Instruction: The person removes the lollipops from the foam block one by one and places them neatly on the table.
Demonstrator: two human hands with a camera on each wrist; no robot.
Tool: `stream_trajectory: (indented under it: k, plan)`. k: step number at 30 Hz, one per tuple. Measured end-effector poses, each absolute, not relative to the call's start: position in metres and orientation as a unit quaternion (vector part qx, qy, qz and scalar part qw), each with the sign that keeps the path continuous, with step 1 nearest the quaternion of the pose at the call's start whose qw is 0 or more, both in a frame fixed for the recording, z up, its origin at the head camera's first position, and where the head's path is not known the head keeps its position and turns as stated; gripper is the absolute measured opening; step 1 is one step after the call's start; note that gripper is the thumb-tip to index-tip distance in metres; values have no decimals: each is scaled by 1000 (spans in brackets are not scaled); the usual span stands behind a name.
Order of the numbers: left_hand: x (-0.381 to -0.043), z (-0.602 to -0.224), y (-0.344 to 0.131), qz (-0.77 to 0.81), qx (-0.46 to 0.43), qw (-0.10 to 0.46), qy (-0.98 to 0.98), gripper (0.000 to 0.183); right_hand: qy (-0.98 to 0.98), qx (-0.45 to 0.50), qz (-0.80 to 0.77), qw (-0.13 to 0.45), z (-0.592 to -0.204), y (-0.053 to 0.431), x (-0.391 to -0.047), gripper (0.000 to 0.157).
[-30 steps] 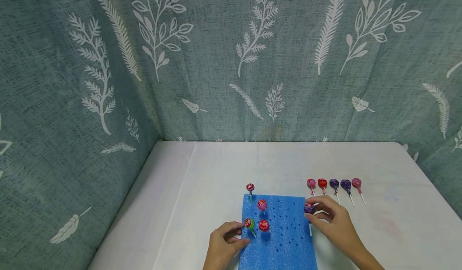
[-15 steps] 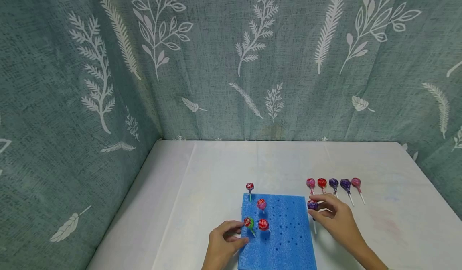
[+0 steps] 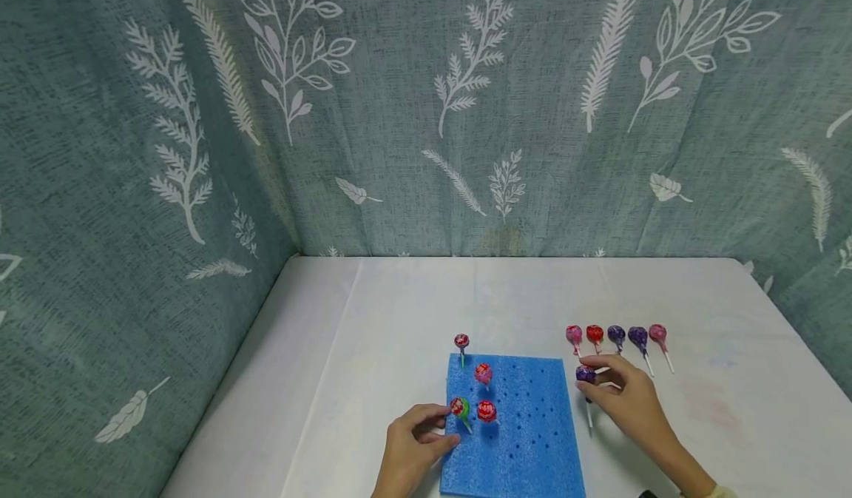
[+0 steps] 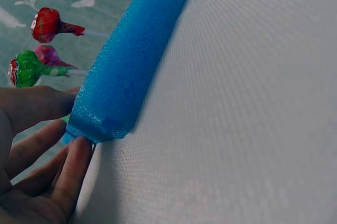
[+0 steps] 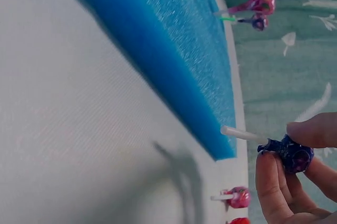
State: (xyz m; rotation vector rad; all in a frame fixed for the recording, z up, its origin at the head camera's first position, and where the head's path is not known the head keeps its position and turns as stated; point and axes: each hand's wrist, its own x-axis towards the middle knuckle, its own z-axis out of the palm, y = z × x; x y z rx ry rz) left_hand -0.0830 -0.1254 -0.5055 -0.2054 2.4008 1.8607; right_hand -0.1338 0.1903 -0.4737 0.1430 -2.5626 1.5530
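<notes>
My right hand (image 3: pixel 622 394) pinches a purple-wrapped lollipop (image 3: pixel 585 374) by its head, stick hanging down, just right of the blue foam block (image 3: pixel 526 468). The right wrist view shows the dark wrapper (image 5: pixel 296 156) between thumb and fingers, with the white stick (image 5: pixel 242 134) free. My left hand (image 3: pixel 414 446) grips the foam block's left edge, thumb and fingertips against it. Lollipops stand in the block: a green-and-red one (image 3: pixel 460 408) beside the left fingertips, a red one (image 3: pixel 487 411), a pink-red one (image 3: pixel 483 373) and a dark red one (image 3: pixel 461 341) at the far left corner.
Several loose lollipops lie in a row beyond the right hand, among them a pink one (image 3: pixel 574 335) and a purple one (image 3: pixel 637 337). Small holes dot the foam's top. A white table (image 3: pixel 373 320) carries everything, with a leaf-patterned green curtain (image 3: pixel 399 113) behind.
My right hand has moved slightly right, away from the foam block's edge, with the purple lollipop still pinched. The left hand and the standing lollipops stay in place.
</notes>
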Motion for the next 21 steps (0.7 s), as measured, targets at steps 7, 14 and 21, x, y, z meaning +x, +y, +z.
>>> stream_trajectory:
  k: [7, 14, 21]
  plan:
    - [-83, -505, -125, 604, -67, 46, 793, 36, -865, 42, 495, 72, -482, 193, -138, 32]
    - [-82, -505, -124, 598, -69, 47, 797, 36, -889, 22, 455, 43, -487, 195, -142, 33]
    - [-81, -505, -124, 593, -73, 48, 800, 36, -896, 15, 444, 25, -492, 197, -145, 33]
